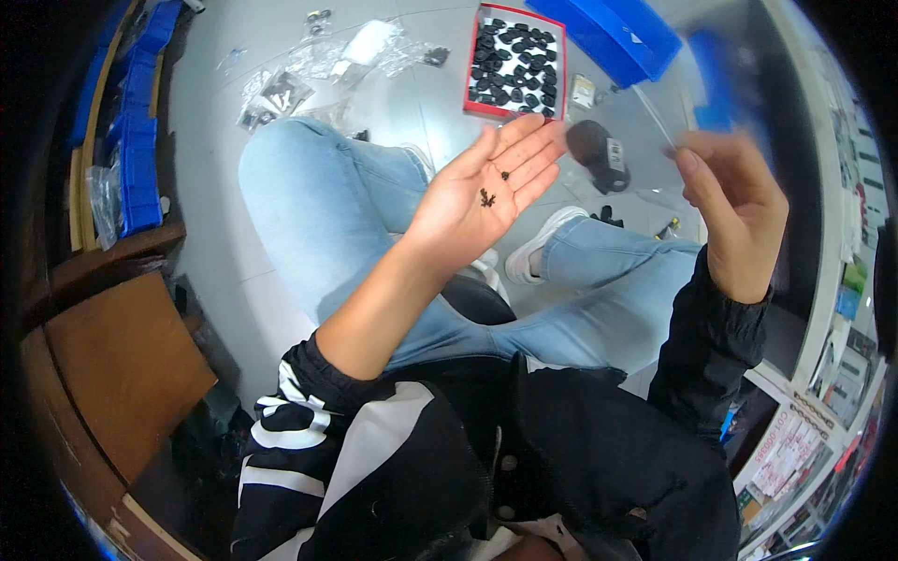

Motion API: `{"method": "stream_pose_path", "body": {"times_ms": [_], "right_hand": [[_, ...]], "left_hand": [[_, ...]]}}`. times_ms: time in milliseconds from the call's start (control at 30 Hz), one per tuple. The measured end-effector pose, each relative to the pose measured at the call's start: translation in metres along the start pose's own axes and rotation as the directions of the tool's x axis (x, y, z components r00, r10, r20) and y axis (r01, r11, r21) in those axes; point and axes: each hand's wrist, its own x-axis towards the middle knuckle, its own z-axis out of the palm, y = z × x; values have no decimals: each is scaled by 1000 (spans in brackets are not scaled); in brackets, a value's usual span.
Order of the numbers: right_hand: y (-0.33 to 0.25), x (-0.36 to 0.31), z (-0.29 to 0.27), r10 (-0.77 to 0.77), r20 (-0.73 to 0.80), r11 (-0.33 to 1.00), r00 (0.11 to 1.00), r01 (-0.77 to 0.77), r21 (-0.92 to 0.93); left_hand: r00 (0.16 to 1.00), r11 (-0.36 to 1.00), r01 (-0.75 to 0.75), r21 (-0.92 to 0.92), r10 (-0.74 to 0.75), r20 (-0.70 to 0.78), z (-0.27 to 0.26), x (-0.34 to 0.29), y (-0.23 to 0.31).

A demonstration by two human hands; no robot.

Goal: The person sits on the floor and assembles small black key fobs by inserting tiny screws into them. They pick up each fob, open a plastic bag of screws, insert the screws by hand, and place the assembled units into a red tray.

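Note:
My left hand (482, 192) lies palm up with its fingers stretched out flat. A small cluster of tiny dark pieces, which look like screws (487, 198), rests on the palm, and one more sits apart near the finger bases. Raised at the right, my right hand (734, 201) pinches the edge of a clear plastic bag (652, 110) between thumb and forefinger. The bag is blurred and see-through. Beside it shows a dark rounded object (591, 150) with a white label; I cannot tell whether it is in the bag or behind it.
Beyond my left fingers, a red-rimmed box (469, 65) holds many small black parts. Clear packets (281, 93) lie scattered on the floor at the far left. A blue bin (622, 42) stands at the far right. Blue bins (140, 159) line the left shelf; a glass cabinet borders the right.

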Motion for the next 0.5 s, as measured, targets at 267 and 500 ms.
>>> {"method": "stream_pose_path", "body": {"times_ms": [267,500], "right_hand": [[64,-4,37,216,-60,967,975,-206,148],[128,-2,60,322,-2,933,947,-317,171]], "left_hand": [[985,966,-92,241,124,-117,-36,10,14],[990,958,-100,269,124,-71,-46,16,26]]}}
